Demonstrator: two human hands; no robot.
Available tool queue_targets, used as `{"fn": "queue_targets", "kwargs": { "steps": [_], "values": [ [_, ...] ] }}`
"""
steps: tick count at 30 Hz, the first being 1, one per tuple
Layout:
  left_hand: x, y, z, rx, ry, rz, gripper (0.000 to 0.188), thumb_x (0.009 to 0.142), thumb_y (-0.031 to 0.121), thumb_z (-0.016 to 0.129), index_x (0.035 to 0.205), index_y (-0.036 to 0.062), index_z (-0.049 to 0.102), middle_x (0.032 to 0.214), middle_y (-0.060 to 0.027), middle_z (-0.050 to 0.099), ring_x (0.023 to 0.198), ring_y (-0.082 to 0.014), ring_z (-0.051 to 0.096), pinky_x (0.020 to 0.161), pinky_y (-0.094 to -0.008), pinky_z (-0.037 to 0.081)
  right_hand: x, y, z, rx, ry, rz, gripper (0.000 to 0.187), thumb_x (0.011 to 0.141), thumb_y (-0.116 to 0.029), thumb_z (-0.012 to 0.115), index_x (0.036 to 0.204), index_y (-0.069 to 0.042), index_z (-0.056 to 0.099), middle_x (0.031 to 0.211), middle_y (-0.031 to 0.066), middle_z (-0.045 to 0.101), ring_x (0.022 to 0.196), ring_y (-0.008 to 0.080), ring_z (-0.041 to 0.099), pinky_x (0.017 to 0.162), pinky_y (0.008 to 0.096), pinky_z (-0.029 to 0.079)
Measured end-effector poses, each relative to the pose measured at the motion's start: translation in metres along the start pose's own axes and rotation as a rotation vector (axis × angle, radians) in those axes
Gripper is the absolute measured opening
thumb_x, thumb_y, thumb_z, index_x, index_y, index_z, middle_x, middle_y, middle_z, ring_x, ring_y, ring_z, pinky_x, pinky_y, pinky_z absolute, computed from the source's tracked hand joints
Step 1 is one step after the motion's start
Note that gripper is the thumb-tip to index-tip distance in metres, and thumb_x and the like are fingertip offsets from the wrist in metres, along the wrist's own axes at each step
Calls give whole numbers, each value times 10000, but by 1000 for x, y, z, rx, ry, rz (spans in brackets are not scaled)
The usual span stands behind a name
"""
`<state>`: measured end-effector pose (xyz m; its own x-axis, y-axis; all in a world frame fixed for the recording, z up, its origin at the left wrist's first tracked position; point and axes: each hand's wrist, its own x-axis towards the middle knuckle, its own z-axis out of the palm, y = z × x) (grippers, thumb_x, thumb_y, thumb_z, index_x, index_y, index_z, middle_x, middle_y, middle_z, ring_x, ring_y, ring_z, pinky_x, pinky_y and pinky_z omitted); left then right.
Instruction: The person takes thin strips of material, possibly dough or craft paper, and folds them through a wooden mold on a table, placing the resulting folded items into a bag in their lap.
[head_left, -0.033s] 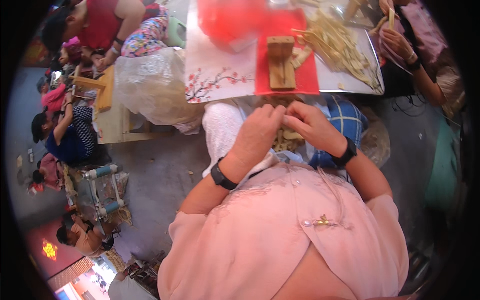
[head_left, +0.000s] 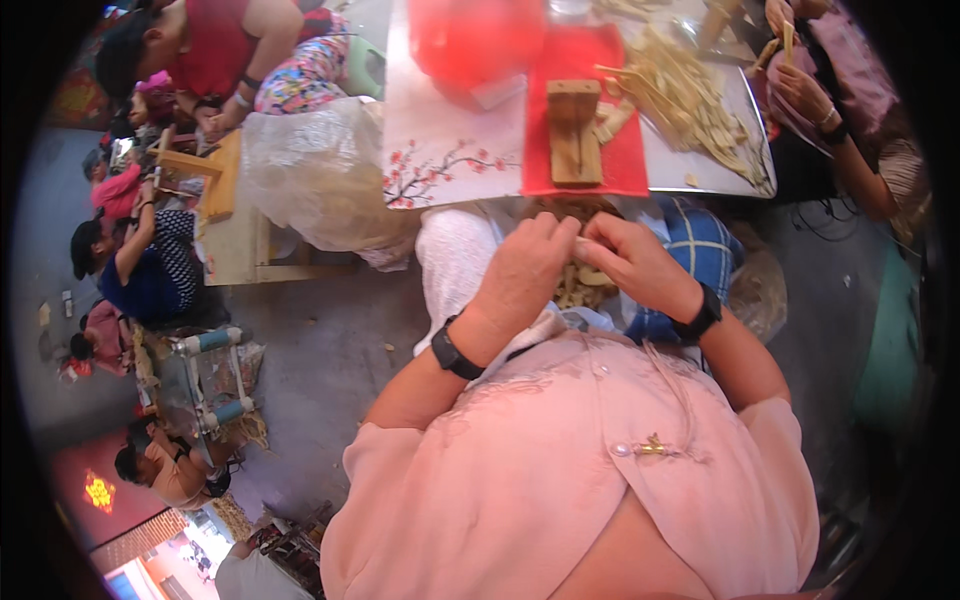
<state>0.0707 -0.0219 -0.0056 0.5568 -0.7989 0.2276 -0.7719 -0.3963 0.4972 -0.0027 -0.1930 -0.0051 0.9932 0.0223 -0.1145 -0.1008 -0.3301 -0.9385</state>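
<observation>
My left hand (head_left: 532, 262) and my right hand (head_left: 632, 258) meet over my lap, just short of the table edge. Both have their fingers bent in and pinched close together. What lies between the fingertips is too small and hidden to name. Pale yellowish scraps (head_left: 582, 288) form a heap beneath them. Straight ahead, a wooden block with a lengthwise groove (head_left: 575, 150) rests on a red sheet (head_left: 622, 165). To its right, a loose pile of pale flat strips (head_left: 690, 95) covers part of the white table (head_left: 450, 190).
A blurred red plastic bag (head_left: 470, 45) sits on the table's far side. Clear plastic sheeting (head_left: 310, 155) bulges at the left, beside a wooden bench (head_left: 235, 245). Another person's hand (head_left: 803, 98) holds a pale strip at the upper right. Several people sit along the left.
The whole view has shifted slightly, so the table and my hands appear a little further right and lower. My fingertips look slightly further apart.
</observation>
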Motion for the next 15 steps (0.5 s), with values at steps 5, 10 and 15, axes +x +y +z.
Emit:
{"fn": "queue_targets", "kwargs": {
  "steps": [5, 10, 15],
  "values": [
    [10, -33, 8, 11, 121, 204, 247, 727, 3, 570, 969, 42, 539, 869, -131, 538, 817, -303, 566, 688, -375, 462, -4, -20, 0, -39, -18, -8, 219, 884, -201, 565, 834, 9, 528, 699, 182, 523, 603, 317, 467, 565, 372, 391],
    [14, -54, 8, 65, 175, 159, 121, 773, 67, 577, 886, 84, 539, 757, -91, 564, 692, -290, 594, 622, -382, 468, 3, -29, 3, 45, 22, -62, 208, 886, -183, 558, 822, 14, 551, 678, 158, 531, 590, 245, 490, 565, 347, 404],
    [27, -46, 10, -1139, -61, -375, 143, 966, 156, 491, 1069, 65, 527, 756, 20, 490, 587, -41, 448, 572, -228, 463, 28, 6, -14, 164, 189, -82, 203, 878, -174, 591, 848, 27, 592, 632, 46, 555, 597, 103, 509, 537, 278, 410]
  ]
}}
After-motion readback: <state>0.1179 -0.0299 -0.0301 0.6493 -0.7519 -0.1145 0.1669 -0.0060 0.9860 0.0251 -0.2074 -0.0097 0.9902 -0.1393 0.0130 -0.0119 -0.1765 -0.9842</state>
